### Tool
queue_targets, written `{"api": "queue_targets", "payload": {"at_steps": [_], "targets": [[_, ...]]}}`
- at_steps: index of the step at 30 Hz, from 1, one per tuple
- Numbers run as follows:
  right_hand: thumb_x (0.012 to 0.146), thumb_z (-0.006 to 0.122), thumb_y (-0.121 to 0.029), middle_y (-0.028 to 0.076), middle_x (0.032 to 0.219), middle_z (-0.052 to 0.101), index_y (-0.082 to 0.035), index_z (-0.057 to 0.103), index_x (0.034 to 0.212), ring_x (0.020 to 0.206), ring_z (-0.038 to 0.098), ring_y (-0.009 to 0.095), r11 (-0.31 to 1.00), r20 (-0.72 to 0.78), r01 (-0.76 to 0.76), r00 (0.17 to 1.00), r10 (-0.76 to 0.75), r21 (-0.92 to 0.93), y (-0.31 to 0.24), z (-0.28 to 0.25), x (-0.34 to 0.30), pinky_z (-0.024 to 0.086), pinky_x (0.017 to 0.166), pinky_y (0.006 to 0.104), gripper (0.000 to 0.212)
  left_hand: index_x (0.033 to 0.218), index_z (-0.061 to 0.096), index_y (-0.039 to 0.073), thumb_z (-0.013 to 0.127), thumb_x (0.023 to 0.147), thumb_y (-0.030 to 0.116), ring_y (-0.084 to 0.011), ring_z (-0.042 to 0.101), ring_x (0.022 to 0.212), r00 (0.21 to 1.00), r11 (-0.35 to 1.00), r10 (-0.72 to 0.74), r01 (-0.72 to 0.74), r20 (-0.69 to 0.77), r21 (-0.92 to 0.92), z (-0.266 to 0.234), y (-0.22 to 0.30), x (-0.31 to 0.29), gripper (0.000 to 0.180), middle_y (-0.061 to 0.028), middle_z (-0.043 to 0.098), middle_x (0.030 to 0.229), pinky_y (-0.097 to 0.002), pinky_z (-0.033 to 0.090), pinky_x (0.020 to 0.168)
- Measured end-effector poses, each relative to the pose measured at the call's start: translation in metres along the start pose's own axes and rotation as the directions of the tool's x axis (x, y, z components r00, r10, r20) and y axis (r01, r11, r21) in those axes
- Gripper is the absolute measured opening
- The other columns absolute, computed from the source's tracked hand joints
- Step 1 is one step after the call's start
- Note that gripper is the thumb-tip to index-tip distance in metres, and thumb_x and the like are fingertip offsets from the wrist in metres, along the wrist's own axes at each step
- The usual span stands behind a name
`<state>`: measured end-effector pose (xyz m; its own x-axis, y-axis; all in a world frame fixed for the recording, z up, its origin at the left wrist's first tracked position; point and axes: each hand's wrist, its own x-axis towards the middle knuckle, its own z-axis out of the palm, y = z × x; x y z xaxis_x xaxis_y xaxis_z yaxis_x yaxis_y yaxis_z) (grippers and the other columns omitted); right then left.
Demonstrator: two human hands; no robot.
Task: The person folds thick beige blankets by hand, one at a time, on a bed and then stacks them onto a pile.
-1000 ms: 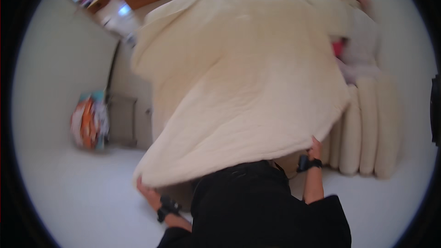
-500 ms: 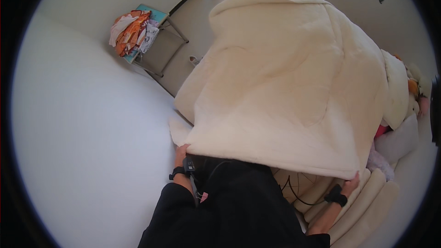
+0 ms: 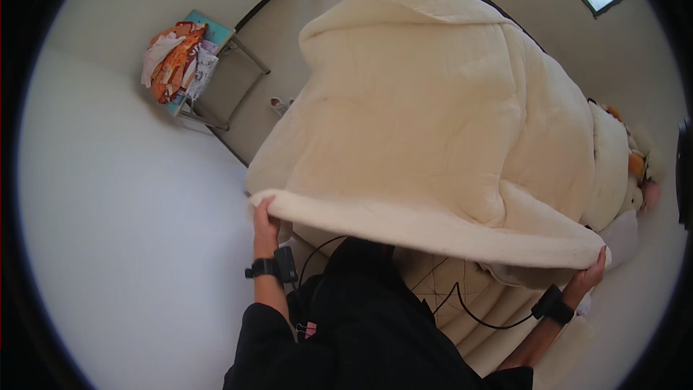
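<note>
A thick cream quilt (image 3: pixel 411 115) spreads out in front of me, with creases and a fold along its far edge. My left hand (image 3: pixel 266 218) is closed on the left end of its near edge, close to the white wall. At the right end of the same edge, my right hand (image 3: pixel 593 271) is closed on the quilt too. Between the hands the edge is raised and rolled over into a thick band. Below it shows more cream bedding (image 3: pixel 440 282) with dark crossing threads and padded ridges.
A white wall (image 3: pixel 123 195) runs along my left. Beyond it stands a small table (image 3: pixel 209 35) piled with orange and white cloth (image 3: pixel 177 61). A shoe (image 3: pixel 279 105) lies on the floor. Plush toys (image 3: pixel 635 166) and a pale pillow (image 3: pixel 621 235) lie at the right. A black cable (image 3: pixel 484 323) hangs near my right wrist.
Both hands have raised the near edge and spread farther apart, and the edge has rolled over. More of the bedding beneath shows. The view has shifted slightly.
</note>
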<state>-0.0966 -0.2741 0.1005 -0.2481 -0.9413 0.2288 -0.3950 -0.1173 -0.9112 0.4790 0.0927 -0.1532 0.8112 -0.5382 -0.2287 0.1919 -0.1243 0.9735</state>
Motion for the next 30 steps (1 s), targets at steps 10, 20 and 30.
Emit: {"api": "queue_targets", "payload": {"at_steps": [10, 20, 30], "targets": [[0.079, 0.055, -0.007, 0.011, 0.093, 0.060, 0.007, 0.056, 0.098, 0.079, 0.061, 0.025, 0.898, -0.143, -0.237, 0.941, 0.307, 0.370, 0.044, 0.156, 0.162, 0.051, 0.067, 0.0348, 0.023, 0.082, 0.057, 0.007, 0.059, 0.075, 0.010, -0.0203, 0.061, 0.071, 0.892, 0.769, -0.436, 0.301, -0.119, -0.565, 0.082, 0.021, 0.259, 0.007, -0.0055, 0.060, 0.078, -0.0316, 0.053, 0.060], [0.086, 0.049, -0.020, 0.008, 0.083, 0.060, -0.005, 0.055, 0.082, 0.070, 0.057, 0.017, 0.916, 0.263, -0.289, 0.940, 0.216, 0.278, 0.060, 0.318, 0.210, 0.049, 0.066, 0.0318, 0.016, 0.115, 0.038, -0.001, 0.046, 0.086, 0.014, -0.0238, 0.059, 0.077, 0.976, 0.931, -0.216, 0.211, 0.015, -0.298, 0.200, 0.034, 0.314, 0.033, -0.0114, 0.051, 0.087, -0.0349, 0.054, 0.068], [0.084, 0.052, -0.025, 0.007, 0.076, 0.063, -0.008, 0.057, 0.087, 0.066, 0.061, 0.016, 0.520, 0.713, -0.854, 0.385, 0.586, 0.033, 0.177, 0.296, 0.080, 0.050, 0.060, 0.0277, 0.018, 0.120, 0.047, 0.005, 0.055, 0.083, 0.017, -0.0130, 0.056, 0.081, 0.597, 0.933, -0.336, 0.106, 0.728, 0.344, 0.501, 0.022, 0.130, 0.040, -0.0079, 0.052, 0.103, -0.0256, 0.049, 0.066]]}}
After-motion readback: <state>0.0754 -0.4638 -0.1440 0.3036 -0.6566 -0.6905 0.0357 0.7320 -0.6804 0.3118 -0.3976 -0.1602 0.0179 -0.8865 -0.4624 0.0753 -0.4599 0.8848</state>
